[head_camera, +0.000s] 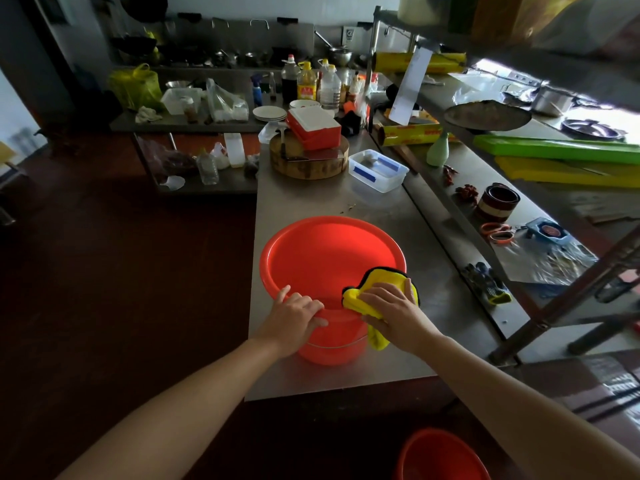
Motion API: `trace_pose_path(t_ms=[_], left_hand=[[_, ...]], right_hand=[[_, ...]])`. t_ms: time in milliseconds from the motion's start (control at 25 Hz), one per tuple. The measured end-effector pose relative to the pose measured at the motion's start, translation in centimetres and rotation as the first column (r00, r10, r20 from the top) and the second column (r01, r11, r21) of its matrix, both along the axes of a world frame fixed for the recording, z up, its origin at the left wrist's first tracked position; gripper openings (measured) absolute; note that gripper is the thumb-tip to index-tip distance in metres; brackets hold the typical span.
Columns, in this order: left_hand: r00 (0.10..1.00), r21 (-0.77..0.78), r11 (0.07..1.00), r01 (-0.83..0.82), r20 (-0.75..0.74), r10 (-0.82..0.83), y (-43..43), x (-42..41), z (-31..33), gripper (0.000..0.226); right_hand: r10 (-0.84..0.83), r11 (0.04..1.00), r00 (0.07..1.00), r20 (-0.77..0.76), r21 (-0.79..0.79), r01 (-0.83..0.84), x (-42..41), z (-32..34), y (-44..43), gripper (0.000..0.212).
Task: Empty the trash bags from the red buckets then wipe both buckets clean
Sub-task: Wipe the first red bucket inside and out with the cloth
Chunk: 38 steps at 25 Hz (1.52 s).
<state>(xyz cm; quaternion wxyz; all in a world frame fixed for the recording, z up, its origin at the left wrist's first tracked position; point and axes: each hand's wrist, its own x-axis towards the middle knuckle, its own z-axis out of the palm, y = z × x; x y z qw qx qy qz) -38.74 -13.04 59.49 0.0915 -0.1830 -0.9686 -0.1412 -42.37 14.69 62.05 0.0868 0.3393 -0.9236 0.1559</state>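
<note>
With no bag in the bucket (pixel 322 258) on the counter (pixel 426 299), wiping is underway: left hand (pixel 294 315) grips the rim, right hand (pixel 391 310) presses a cloth (pixel 375 282) flat. Floor bucket (pixel 440 455) probably still pending.

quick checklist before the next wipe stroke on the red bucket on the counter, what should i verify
1. Bucket steadied: left hand grips the near rim of the red bucket. Ok.
2. Cloth in contact: right hand presses the yellow cloth over the near right rim. Ok.
3. Trash bag out: no bag shows inside this bucket. Ok.
4. Footing: the bucket stands close to the near edge of the steel counter. Ok, but watch it.
5. Inside clean: glare hides any residue. Cannot tell.
6. Second bucket on the floor: only partly in view, contents unclear. Cannot tell.
</note>
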Motion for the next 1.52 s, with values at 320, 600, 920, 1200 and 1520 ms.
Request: trace_pose_path(t_ms=[320,600,920,1200,1520], left_hand=[[0.986,-0.053,0.988,-0.143,-0.094,0.138,5.1,-4.6,5.4,0.046],[0.945,0.090,0.945,-0.316,0.120,0.305,8.5,-10.2,11.1,0.047],[0.919,-0.015,0.957,-0.291,0.275,0.283,8.5,-12.4,9.1,0.042],[0.983,-0.375,0.924,0.079,0.185,-0.009,0.2,-6.2,4.4,0.102],[0.976,-0.416,0.909,-0.008,0.193,0.097,-2.0,-4.1,-0.2,0.132]], right_hand=[[-0.164,0.953,0.986,-0.040,-0.265,0.147,-3.0,4.1,1.1,0.046],[-0.230,0.935,0.973,-0.015,-0.281,0.216,-2.2,4.6,1.6,0.044],[-0.177,0.973,0.981,0.086,-0.136,0.187,-1.3,1.5,-0.4,0.041],[-0.203,0.977,0.968,0.145,-0.033,0.210,-3.0,-0.2,-1.5,0.039],[-0.262,0.943,0.947,0.185,-0.161,0.292,-3.1,-0.4,-0.8,0.037]])
